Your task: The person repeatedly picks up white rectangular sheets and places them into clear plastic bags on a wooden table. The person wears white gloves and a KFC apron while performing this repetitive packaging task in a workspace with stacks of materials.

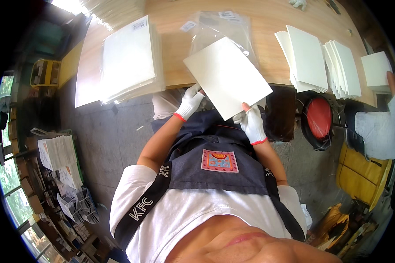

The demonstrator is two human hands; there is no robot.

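Observation:
A blank white rectangular board [228, 79] is tilted above the near edge of the table, one corner pointing toward me. My right hand [252, 124], in a white knit glove with a red cuff, grips its near right edge; the bare thumb tip lies on top. At the board's left edge is my left hand [190, 103], gloved the same way and closed on it, its fingers partly hidden underneath. Just beyond, clear plastic sleeves [224, 27] with small white labels lie flat, partly covered by the board.
On the left of the wooden table [175, 57] is a pile of sleeved white boards [129, 57]. Fanned stacks of white boards [307, 59] [343, 70] stand at the right. Another person's arm [391, 83] reaches in at far right. A red round stool [319, 117] is below the table.

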